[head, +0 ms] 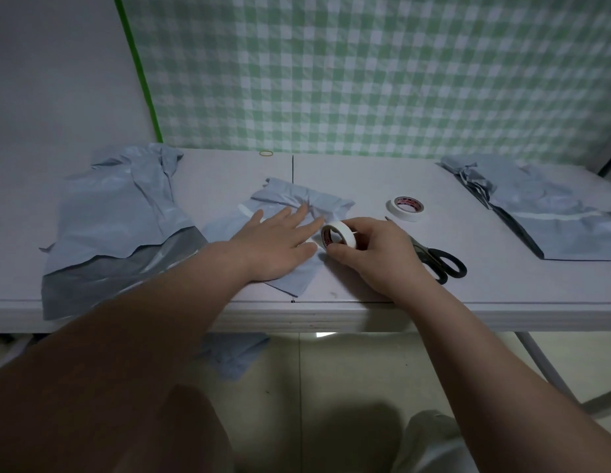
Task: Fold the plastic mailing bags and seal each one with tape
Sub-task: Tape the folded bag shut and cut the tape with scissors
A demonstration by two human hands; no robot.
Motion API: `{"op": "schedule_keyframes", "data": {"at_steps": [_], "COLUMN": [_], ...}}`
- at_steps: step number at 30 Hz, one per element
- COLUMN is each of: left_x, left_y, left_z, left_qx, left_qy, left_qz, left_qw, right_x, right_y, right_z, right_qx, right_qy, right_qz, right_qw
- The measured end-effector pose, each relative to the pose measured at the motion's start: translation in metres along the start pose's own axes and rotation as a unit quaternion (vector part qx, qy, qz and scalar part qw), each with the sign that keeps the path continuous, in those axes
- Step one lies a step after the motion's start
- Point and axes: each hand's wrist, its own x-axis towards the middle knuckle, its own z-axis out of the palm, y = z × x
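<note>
The left hand [280, 245] is lying flat with straight, spread fingers on the folded mailing bag [317, 201], pressing it onto the table [365, 179] near the middle of the front edge. The right hand [375, 254] is gripping a roll of white tape [346, 231] with curled fingers and thumb, holding it on edge at the bag's right side, just beside the left fingertips (the two hands are almost touching). A second tape roll [410, 217] is lying flat farther back and to the right. Black-handled scissors [437, 259] are lying just right of the right hand. A heap of bags [119, 213] is spreading over the left end, draping past the front edge; another heap [550, 213] is sitting at the right end. A rubber band [266, 153] is lying at the back edge.
</note>
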Motion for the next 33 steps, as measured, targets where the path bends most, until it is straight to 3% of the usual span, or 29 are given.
{"op": "schedule_keyframes", "data": {"at_steps": [9, 13, 15, 21, 33], "left_x": [-0.033, -0.026, -0.021, -0.019, -0.02], "left_y": [-0.016, -0.002, 0.007, 0.011, 0.013], "left_z": [-0.007, -0.005, -0.001, 0.006, 0.003], "left_qx": [0.009, -0.068, -0.116, -0.046, -0.039], "left_qy": [-0.029, 0.093, 0.116, 0.026, 0.018], "left_qz": [0.075, 0.039, 0.005, -0.055, -0.062], "left_qw": [0.997, 0.993, 0.986, 0.997, 0.997], "right_x": [-0.028, -0.03, -0.029, -0.031, -0.037], "right_y": [-0.022, -0.026, -0.025, -0.024, -0.026], "right_z": [0.004, 0.006, 0.006, 0.003, -0.013], "right_qx": [0.098, 0.121, 0.138, 0.152, 0.119], "right_qy": [-0.071, -0.049, -0.041, -0.059, -0.06], "right_qz": [0.059, 0.078, 0.088, 0.094, 0.108], "right_qw": [0.991, 0.988, 0.986, 0.982, 0.985]}}
